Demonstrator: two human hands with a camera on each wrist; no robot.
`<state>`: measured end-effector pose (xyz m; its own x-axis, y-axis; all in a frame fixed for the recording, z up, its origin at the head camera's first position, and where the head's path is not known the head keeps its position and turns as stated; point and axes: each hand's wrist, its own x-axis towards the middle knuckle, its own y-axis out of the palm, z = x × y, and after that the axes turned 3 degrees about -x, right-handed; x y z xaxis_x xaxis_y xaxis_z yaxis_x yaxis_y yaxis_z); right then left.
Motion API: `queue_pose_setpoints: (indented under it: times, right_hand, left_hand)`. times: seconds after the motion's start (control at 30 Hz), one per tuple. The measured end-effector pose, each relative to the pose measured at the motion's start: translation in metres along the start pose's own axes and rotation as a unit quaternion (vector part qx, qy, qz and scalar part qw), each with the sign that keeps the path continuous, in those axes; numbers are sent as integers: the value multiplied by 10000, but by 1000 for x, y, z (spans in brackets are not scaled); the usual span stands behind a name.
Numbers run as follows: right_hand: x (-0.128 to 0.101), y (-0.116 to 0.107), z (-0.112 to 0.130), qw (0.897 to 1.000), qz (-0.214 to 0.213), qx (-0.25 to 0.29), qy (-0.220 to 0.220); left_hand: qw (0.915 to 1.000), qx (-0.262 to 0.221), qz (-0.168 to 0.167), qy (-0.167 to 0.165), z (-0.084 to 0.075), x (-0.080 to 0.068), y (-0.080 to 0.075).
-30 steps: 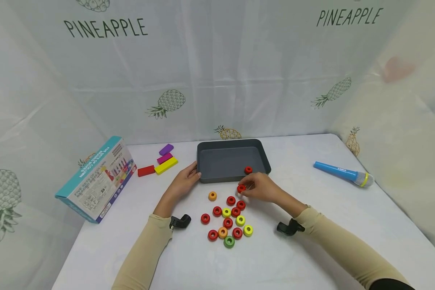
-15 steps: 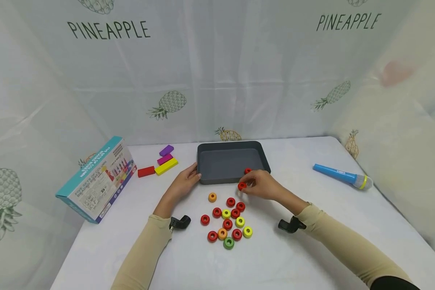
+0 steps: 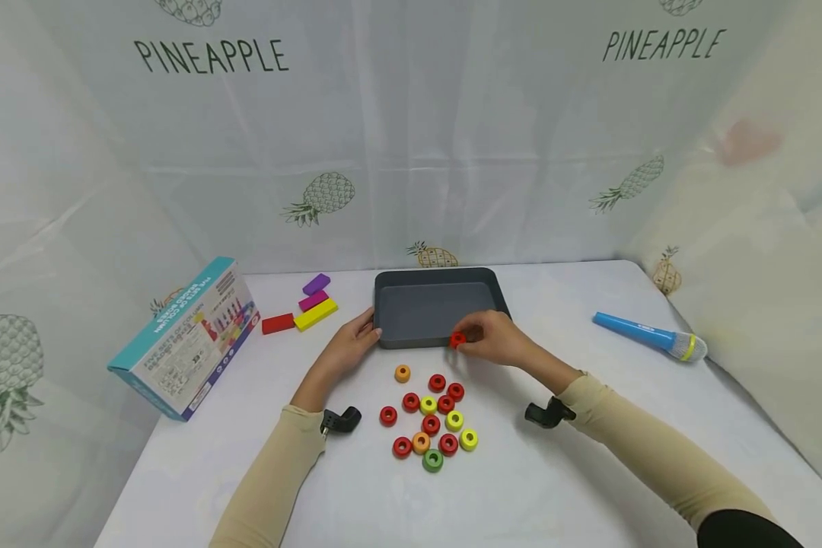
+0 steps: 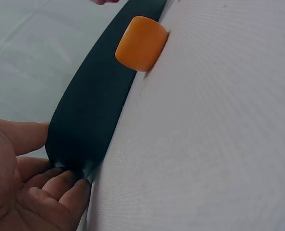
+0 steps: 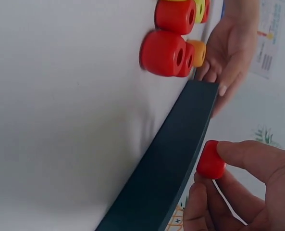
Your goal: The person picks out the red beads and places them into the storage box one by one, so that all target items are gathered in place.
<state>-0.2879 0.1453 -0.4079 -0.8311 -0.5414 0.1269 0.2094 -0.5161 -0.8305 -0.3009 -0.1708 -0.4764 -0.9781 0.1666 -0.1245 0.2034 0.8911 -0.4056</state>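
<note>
I see my right hand (image 3: 496,339) pinching a red ring (image 3: 457,340) between thumb and fingers (image 5: 248,156), which are clamped on it. The ring is up in the air, just over the near edge of the gray tray (image 3: 411,312). In the right wrist view the red ring (image 5: 211,160) sits right above the tray's dark wall (image 5: 180,159).

My left hand (image 3: 349,342) rests on the tray's near left corner. Its fingers (image 4: 60,185) lie mostly straight against the tray wall (image 4: 94,115), holding nothing tight.

Near the tray, closer to me, a bunch of rings (image 3: 431,415) lies on the white bench (image 3: 575,472): red ones, yellow ones, one green, and orange ones. One orange ring (image 3: 402,373) lies alone, just beside the tray's front.

Left of the tray lie four little blocks (image 3: 300,308): purple, pink, yellow and red. Farther left is a box (image 3: 185,339) with small print; I can read "FIVE SETS OF COLUMN" on it. Right of the tray, well apart, lies a blue toy microphone (image 3: 649,336).

Behind the tray hangs a curtain (image 3: 411,137) with pineapple drawings and the word "PINEAPPLE" on it twice.
</note>
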Motion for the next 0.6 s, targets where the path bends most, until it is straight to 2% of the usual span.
queue_pose_setpoints:
  times: [0.4, 0.6]
  right_hand:
    - [14, -4, -2, 9999, -42, -86, -51]
    - [25, -5, -3, 9996, 53, -180, 195]
  left_hand:
    - [9999, 18, 70, 76, 2, 2, -1]
    - [9999, 38, 91, 92, 1, 2, -3]
